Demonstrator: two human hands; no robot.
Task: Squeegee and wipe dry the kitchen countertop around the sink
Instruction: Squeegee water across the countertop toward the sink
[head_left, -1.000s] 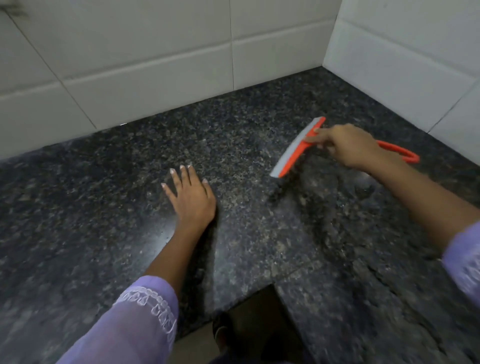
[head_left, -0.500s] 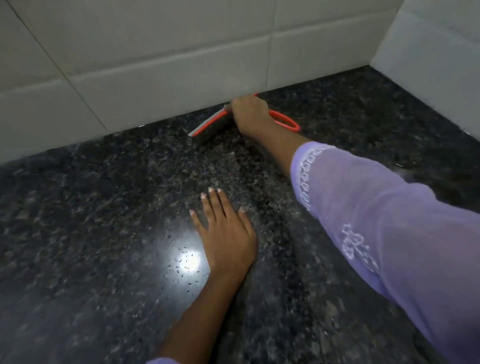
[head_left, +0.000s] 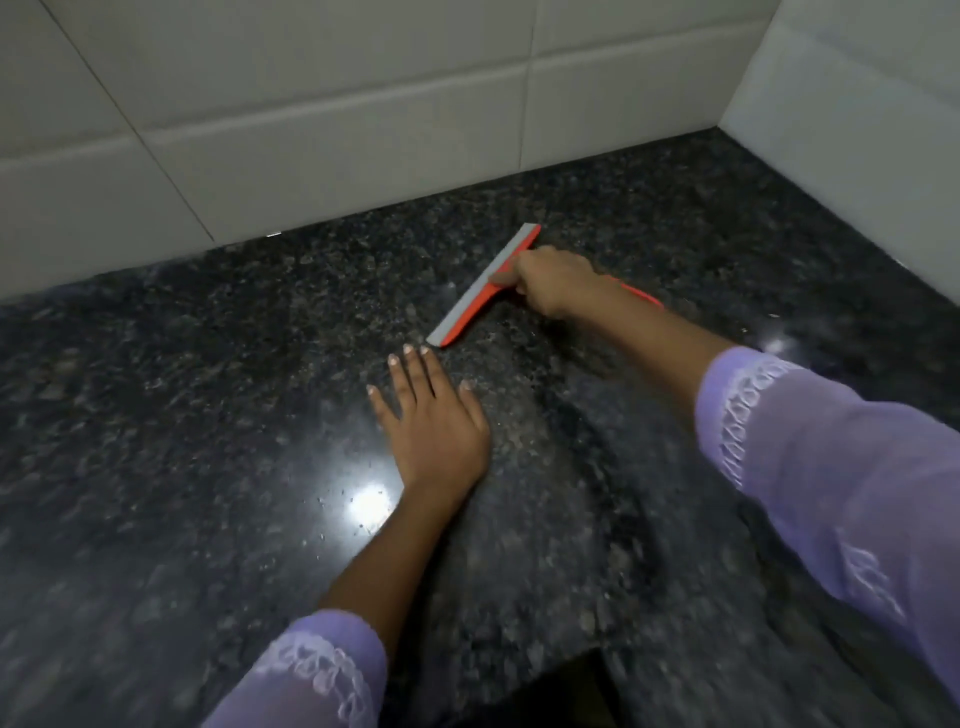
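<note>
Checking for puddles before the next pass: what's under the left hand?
The left hand lies flat on the dark granite countertop. Only bare stone shows around it; the patch under the palm is covered, so wetness there cannot be seen.

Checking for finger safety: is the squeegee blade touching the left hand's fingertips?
Apart. The head view shows dark countertop between the squeegee blade's near end and the left hand.

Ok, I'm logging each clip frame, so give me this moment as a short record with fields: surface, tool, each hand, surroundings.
surface: dark speckled granite countertop, glossy with light glare
tool: orange squeegee with grey blade, lying diagonally on the stone
right hand: gripping the squeegee handle
left hand: flat on the countertop, fingertips close to the blade's near end
surroundings: white wall tiles meeting in a corner
sink: not in view
</note>
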